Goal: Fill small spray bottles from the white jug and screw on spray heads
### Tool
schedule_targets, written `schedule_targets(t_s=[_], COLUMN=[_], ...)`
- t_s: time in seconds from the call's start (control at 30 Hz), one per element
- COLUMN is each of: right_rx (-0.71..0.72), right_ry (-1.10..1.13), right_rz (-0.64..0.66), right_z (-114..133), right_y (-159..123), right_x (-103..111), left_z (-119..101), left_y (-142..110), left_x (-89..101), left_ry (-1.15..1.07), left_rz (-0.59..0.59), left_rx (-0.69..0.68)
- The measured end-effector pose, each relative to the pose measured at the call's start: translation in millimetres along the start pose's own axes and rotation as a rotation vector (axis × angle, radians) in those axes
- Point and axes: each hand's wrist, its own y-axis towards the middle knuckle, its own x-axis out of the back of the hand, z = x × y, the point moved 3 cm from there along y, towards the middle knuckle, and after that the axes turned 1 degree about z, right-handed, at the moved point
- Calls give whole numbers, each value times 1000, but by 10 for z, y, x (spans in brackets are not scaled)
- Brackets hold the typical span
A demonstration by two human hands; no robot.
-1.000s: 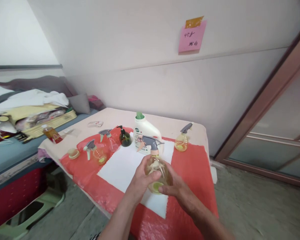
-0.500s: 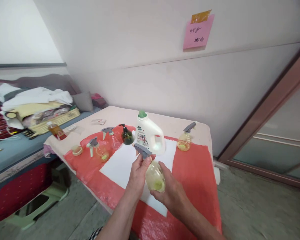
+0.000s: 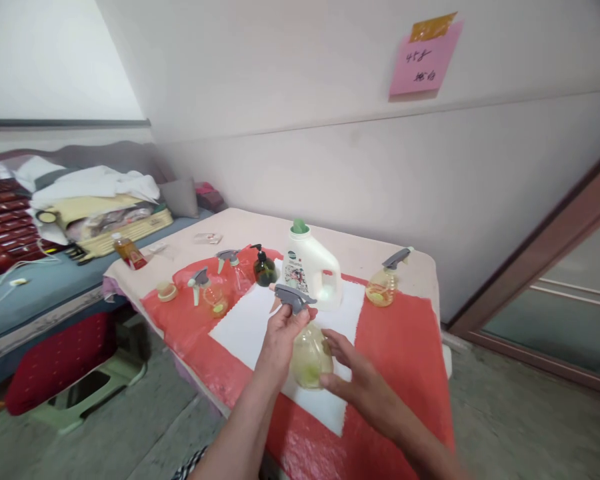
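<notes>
A clear, yellowish spray bottle with a grey trigger head is held up over a white sheet. My left hand is closed around its neck, just under the trigger head. At the bottle's right side my right hand has its fingers and thumb apart in a loose curve; whether the tips touch the plastic I cannot tell. Behind it stands a white jug with a handle and a green piece in its mouth. A dark green pump bottle is left of the jug.
Another spray bottle stands on the right of the red cloth. To the left are two more spray bottles, one of them clear, and a round beige item. An amber bottle lies near the table's left edge. A red-seated stool is below.
My right hand has loosened from the spray bottle, its fingers now spread wider. The bottle has turned more upright in my left hand. The whole view has shifted slightly.
</notes>
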Motion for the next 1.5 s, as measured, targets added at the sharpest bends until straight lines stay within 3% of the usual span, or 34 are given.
schedule_targets(t_s=[0.17,0.3,0.5,0.63,0.77,0.87,0.93,1.13,1.27,1.5], right_rx=[0,-24,70,47,-51,-60,-50,118,57,-84], right_ry=[338,271,-615,-851,-960,-916,-813,-492,-417,-121], right_rz=[213,164,-227,-168,-134,-190,-240,-293,-228,-344], right_z=[127,54,-210,-277,-280,-321,-379,-567,-690,-688], right_y=[-26,-22,26,52,54,74,112,314,386,283], right_x=[92,-38,-149,-162,-60,-4,-23,-354,-511,-256], left_z=[24,70,62,-1,-165,-244,-237,-79,-64,-168], left_y=[-44,-53,28,137,248,294,316,371,384,345], left_x=[-57,-99,4,227,626,865,927,834,800,821], left_ry=[-161,-93,-47,-179,-274,-216,-112,37,6,-56], left_rz=[248,259,-17,-256,-536,-626,-594,-438,-436,-412], left_rx=[104,119,-43,-91,-215,-257,-205,-9,-2,28])
